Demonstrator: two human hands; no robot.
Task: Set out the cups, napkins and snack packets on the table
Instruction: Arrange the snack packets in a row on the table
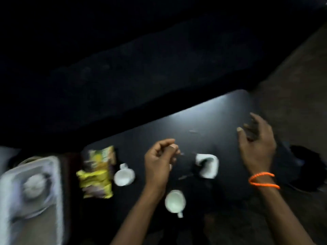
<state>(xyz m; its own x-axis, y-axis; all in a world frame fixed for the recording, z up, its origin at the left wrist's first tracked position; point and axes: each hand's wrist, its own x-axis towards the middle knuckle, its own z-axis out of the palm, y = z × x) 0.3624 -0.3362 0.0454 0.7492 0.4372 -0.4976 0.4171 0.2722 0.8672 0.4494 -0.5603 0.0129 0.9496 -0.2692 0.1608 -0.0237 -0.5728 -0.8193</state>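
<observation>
**Dim, blurred view down onto a dark desk with cups, snack packets and a tray**

Seen from above: a black desk (203,121), dimly lit, everything smeared by motion. Two yellow snack packets (97,172) lying flat near the left edge, overlapping. Just right of them a white cup (123,176), upright, handle pointing away, nothing visible inside. Nearer the viewer a second white cup (175,201), upright, handle toward the viewer, inside pale and apparently empty. Further right a third white cup (207,165) tipped on its side, dark opening facing left.

Left hand (161,159) over the middle of the desk, fingers curled in, holding nothing that can be made out. Right hand (256,142) well apart from it, fingers spread and relaxed, an orange band (263,180) round the wrist.

Far left, off the desk, a pale tray (56,174) carrying a round white object (33,186), too blurred to name.
</observation>
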